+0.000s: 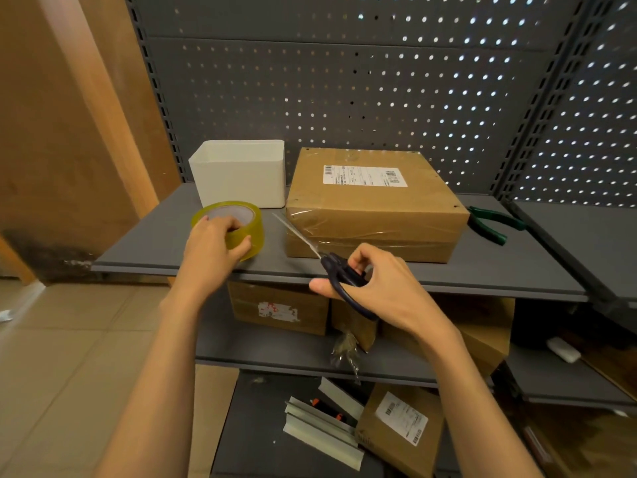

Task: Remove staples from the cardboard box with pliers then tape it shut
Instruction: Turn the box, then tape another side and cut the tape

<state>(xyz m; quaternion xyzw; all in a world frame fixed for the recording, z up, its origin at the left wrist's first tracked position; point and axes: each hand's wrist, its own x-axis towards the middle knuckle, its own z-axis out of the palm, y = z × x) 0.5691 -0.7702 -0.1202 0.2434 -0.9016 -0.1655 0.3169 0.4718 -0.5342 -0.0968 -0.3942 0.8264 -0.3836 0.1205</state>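
Note:
A closed cardboard box with a white shipping label lies on the grey shelf. Clear tape wraps its front left corner and front face. My left hand grips a roll of yellowish clear tape standing on the shelf left of the box. My right hand holds dark-handled scissors; their blades point up-left toward the box's front left corner. Green-handled pliers lie on the shelf to the right of the box, apart from both hands.
A white open bin stands behind the tape roll, against the pegboard back wall. Lower shelves hold more cardboard boxes, crumpled tape and pale strips. A brown board leans at the left.

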